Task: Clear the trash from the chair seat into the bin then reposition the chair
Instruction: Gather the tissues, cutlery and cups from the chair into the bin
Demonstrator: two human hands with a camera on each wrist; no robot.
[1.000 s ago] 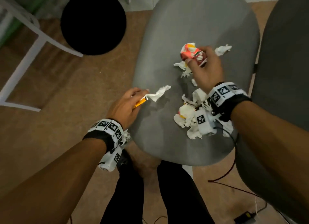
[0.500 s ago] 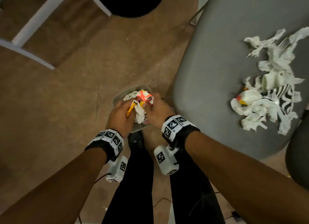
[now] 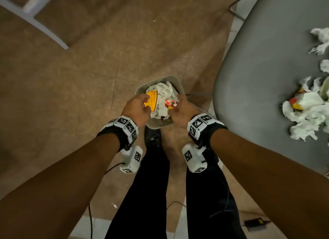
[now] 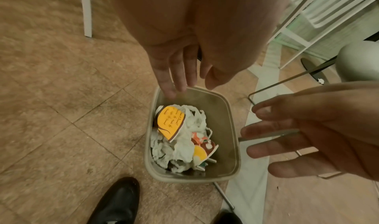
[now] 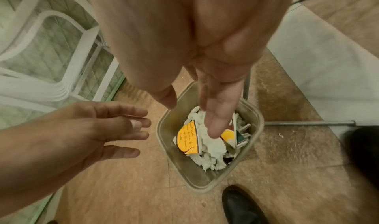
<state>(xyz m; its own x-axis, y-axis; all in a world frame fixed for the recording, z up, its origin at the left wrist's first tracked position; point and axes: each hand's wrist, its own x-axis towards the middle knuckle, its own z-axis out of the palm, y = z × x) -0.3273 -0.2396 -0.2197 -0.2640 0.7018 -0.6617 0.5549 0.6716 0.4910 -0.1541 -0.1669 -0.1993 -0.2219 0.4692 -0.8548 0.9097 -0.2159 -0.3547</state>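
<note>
A small beige bin point(image 3: 141, 90) stands on the floor by my feet, left of the grey chair seat point(image 3: 258, 74). Inside it lie a yellow wrapper point(image 4: 171, 122), crumpled white tissue point(image 4: 190, 140) and a red-orange wrapper point(image 4: 205, 144). My left hand point(image 3: 145, 103) hovers over the bin's left rim with straight fingers point(image 4: 180, 75) and holds nothing. My right hand point(image 3: 175, 106) hangs over the right side, fingers point(image 5: 217, 119) straight and empty above the tissue. A heap of white tissue and wrappers point(image 3: 309, 114) still lies on the seat at the right.
White chair legs point(image 3: 44, 30) cross the tiled floor at the upper left. Thin metal legs point(image 4: 274, 86) of the grey chair run close beside the bin. My black shoes point(image 3: 153, 137) stand just behind it. A cable and black adapter point(image 3: 256, 222) lie at the lower right.
Both hands carried wrappers and tissue from the seat down to the bin. Since half a second ago the fingers have spread and the pieces have dropped into the bin.
</note>
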